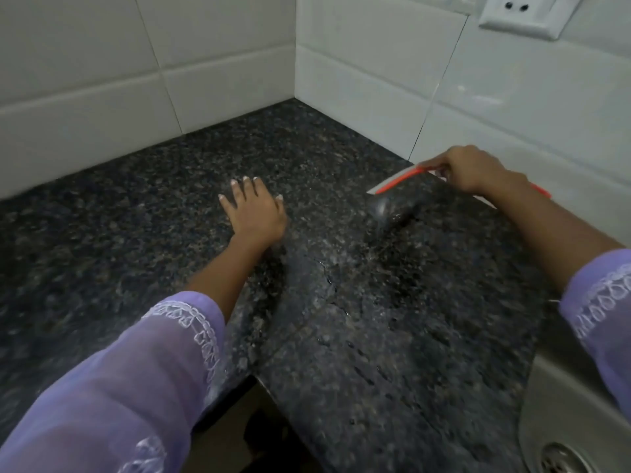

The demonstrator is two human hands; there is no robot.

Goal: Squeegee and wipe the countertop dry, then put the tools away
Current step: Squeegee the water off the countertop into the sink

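The dark speckled granite countertop (143, 213) fills the corner below white wall tiles. My right hand (474, 169) is shut on an orange and white squeegee (397, 180), whose blade rests on the counter close to the right wall. A streak of water and droplets (386, 233) lies on the stone in front of the blade. My left hand (254, 211) lies flat on the counter with fingers spread, holding nothing, left of the wet patch. No cloth is in view.
A steel sink (560, 421) with its drain strainer (563, 459) sits at the lower right. A white wall socket (522, 15) hangs at the top right. The counter's front edge (239, 380) meets a seam in the stone near the bottom middle.
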